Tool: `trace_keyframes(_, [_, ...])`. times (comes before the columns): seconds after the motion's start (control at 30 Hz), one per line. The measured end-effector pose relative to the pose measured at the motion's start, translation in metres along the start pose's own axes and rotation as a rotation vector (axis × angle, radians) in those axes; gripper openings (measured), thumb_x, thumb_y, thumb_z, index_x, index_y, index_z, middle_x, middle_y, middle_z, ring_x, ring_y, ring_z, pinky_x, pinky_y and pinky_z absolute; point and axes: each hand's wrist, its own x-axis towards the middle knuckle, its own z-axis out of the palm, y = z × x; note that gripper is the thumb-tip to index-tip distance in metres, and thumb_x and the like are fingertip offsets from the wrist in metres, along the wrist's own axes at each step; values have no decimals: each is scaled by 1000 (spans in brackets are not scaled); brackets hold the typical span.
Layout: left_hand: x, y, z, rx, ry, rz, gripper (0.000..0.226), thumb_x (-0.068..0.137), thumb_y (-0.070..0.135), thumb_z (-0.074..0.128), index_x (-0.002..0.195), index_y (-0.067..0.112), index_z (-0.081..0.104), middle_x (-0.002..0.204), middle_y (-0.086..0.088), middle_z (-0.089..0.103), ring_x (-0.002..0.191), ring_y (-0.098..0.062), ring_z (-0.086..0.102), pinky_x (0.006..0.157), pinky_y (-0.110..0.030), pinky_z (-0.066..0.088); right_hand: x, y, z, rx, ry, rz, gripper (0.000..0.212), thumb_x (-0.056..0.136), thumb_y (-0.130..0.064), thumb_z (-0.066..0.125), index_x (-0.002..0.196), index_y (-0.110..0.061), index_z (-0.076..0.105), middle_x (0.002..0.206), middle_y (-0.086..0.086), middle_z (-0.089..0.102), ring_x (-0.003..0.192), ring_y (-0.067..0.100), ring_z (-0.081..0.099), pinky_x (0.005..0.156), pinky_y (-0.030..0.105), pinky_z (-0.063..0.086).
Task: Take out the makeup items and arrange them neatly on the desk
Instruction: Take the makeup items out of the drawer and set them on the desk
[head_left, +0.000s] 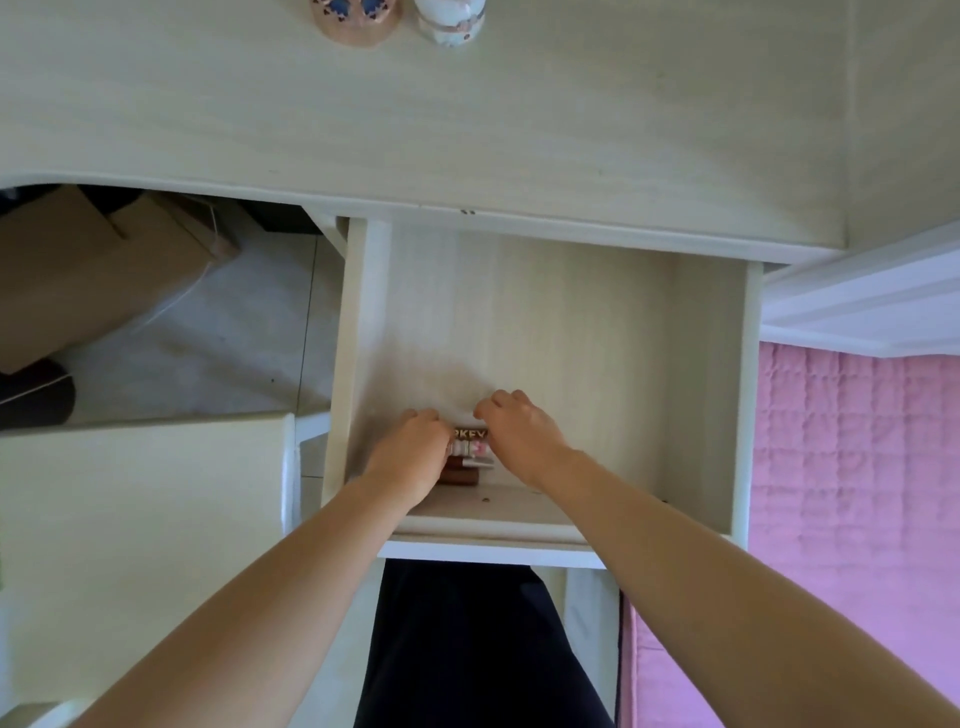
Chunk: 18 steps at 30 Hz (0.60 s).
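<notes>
Two figurines on table beyond open drawer. Inside drawer's near edge, left hand and right hand each hold a curled grip on the makeup tubes between them.

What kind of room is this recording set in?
Probably a bedroom: a pale wood-grain desk with an open drawer of small makeup tubes, and pink quilted bedding alongside.
</notes>
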Motion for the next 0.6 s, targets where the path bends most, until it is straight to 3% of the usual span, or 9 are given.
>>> trace_keyframes(0.27, [6, -2, 1, 78, 54, 28, 22, 98, 20, 45, 112, 16, 61, 111, -4, 56, 108, -23, 49, 76, -32, 43, 2, 7, 17, -25, 70, 6, 27, 85, 1, 56, 108, -12, 52, 108, 7, 54, 101, 26, 50, 73, 31, 42])
trace_keyframes(0.47, [9, -4, 5, 199, 29, 74, 21, 94, 16, 51, 115, 14, 51, 116, -5, 54, 110, -23, 47, 67, -28, 32, -6, 21, 17, 12, 99, 113, 49, 81, 5, 54, 123, -18, 42, 114, 6, 51, 98, 27, 51, 74, 36, 48])
trace_keyframes(0.6, [13, -4, 11, 227, 13, 92, 30, 94, 13, 52, 123, 13, 47, 123, -7, 50, 114, -26, 45, 68, -31, 35, -6, 24, 18, -26, 115, 128, 57, 78, 7, 57, 126, -17, 39, 117, 7, 48, 99, 27, 50, 72, 35, 47])
